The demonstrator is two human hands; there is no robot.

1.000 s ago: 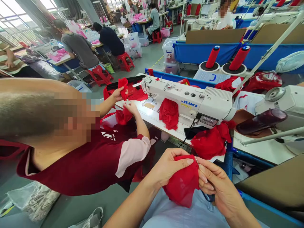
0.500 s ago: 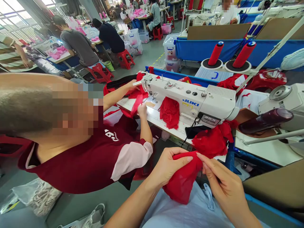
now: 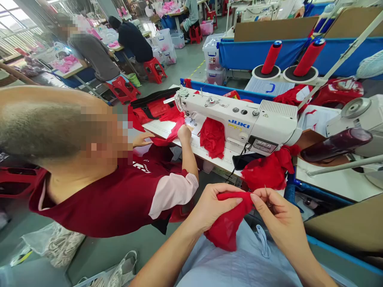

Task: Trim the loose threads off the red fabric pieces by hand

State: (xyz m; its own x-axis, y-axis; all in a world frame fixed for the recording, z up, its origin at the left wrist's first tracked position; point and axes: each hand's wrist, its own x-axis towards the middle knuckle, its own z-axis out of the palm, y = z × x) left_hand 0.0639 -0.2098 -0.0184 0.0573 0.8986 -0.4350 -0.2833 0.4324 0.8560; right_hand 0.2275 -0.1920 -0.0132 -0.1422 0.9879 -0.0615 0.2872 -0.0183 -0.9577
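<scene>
A piece of thin red fabric (image 3: 229,227) hangs between my two hands, above my lap. My left hand (image 3: 214,205) grips its upper left part, thumb on top and fingers behind. With thumb and index finger, my right hand (image 3: 277,215) pinches the upper right corner. A small thin pointed thing (image 3: 265,189) shows at the right fingers; its kind I cannot make out. Just beyond my hands, a heap of red fabric (image 3: 265,173) lies at the table's edge beside a white JUKI sewing machine (image 3: 239,121).
A co-worker in a dark red top (image 3: 104,199) sits close on my left, one hand (image 3: 184,133) on red fabric near the needle. Red thread cones (image 3: 271,57) stand behind the machine. At right are a dark bottle (image 3: 336,147) and a cardboard panel (image 3: 347,225).
My right fingers have shifted their pinch on the fabric's corner, and a pointed tip now shows there. The co-worker's far hand has drawn back from the needle area toward their body.
</scene>
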